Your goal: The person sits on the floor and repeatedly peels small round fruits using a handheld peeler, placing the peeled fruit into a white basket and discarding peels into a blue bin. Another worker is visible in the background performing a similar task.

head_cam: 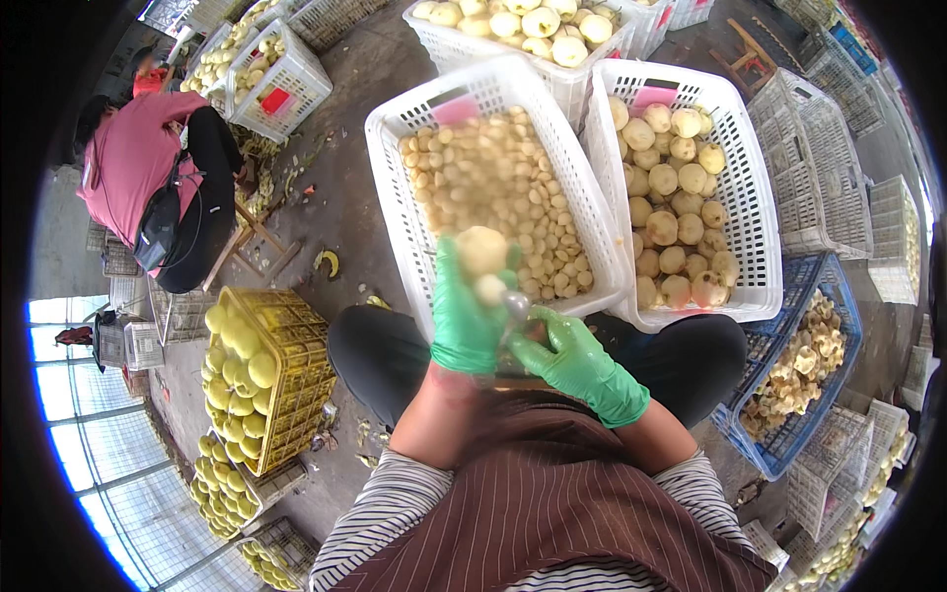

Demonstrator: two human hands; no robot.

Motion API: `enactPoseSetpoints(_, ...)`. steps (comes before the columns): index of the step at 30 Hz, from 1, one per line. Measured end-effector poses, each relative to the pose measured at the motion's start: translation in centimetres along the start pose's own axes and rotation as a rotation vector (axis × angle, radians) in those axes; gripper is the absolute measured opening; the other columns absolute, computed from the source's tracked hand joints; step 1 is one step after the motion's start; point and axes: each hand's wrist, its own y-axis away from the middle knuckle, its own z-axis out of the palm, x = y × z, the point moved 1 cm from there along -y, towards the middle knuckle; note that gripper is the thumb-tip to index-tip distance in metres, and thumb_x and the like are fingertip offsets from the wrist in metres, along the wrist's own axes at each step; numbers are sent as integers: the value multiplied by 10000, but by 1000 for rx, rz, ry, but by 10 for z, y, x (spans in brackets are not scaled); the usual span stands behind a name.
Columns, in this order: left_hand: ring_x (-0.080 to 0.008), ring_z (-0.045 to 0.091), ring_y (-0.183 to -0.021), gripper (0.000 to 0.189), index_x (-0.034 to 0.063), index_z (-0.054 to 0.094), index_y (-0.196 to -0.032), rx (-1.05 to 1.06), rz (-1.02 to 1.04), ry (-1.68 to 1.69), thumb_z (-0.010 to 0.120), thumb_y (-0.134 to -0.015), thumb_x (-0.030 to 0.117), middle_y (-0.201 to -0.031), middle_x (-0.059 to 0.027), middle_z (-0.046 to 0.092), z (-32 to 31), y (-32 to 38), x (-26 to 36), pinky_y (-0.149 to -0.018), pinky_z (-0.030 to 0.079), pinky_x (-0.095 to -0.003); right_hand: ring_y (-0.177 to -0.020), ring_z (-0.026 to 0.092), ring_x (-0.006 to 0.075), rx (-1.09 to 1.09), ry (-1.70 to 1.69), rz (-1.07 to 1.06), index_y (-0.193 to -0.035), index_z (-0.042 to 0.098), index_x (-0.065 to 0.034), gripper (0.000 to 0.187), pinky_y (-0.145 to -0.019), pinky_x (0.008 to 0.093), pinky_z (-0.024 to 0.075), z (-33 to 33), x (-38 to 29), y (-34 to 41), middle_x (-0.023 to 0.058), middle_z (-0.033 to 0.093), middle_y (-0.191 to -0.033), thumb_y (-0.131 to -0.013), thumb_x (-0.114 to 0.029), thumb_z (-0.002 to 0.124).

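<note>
My left hand [464,322], in a green glove, grips a pale round peeled fruit [482,250] over the near side of a white plastic crate [621,277]. A smaller pale ball [490,289] shows just below that fruit; whether it is joined to it I cannot tell. My right hand [577,355], also gloved in green, is closed around a tool with a rounded metal end [516,305], close to the smaller ball. Small pale rounded pieces [558,255] cover the crate's bottom, blurred in the middle. In the white crate [762,244] at the right lie peeled round fruits [672,226].
A blue crate [803,451] of pale, ragged pieces stands by my right knee. Yellow-green fruits fill a yellow crate [296,370] at my left. Another white crate of fruit [510,63] stands beyond. At the far left, a person in pink [140,163] sits bent over.
</note>
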Motion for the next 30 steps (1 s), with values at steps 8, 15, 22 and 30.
enactPoseSetpoints(8,-119,533,-544,637,73,576,-1061,-61,48,-140,353,-959,661,-733,4,548,10,18,4,-436,450,-296,-771,588,87,-94,-236,276,-1174,575,7,296,-657,256,491,-2,-25,3,36,649,-904,-931,-159,607)
enactPoseSetpoints(15,-127,532,-546,573,110,502,-1195,-33,132,-162,376,-973,622,-934,-61,596,21,25,4,-432,461,-306,-644,539,51,-95,-279,250,-1161,571,16,287,-540,220,436,-4,-34,4,13,635,-861,-935,-160,589)
enactPoseSetpoints(22,-147,578,-582,527,128,502,-1234,-23,71,-101,494,-948,571,-994,-154,652,8,13,0,-441,489,-258,-489,486,60,-207,-190,331,-1089,591,5,277,-429,227,388,-15,-31,5,-6,570,-670,-921,-215,599)
enactPoseSetpoints(30,-186,621,-649,479,111,519,-1223,-76,166,-72,544,-952,505,-984,-158,662,-1,-2,-1,-536,534,-267,-414,454,64,-394,-310,421,-1025,603,7,281,-329,216,320,-33,-36,5,-11,520,-598,-891,-238,636)
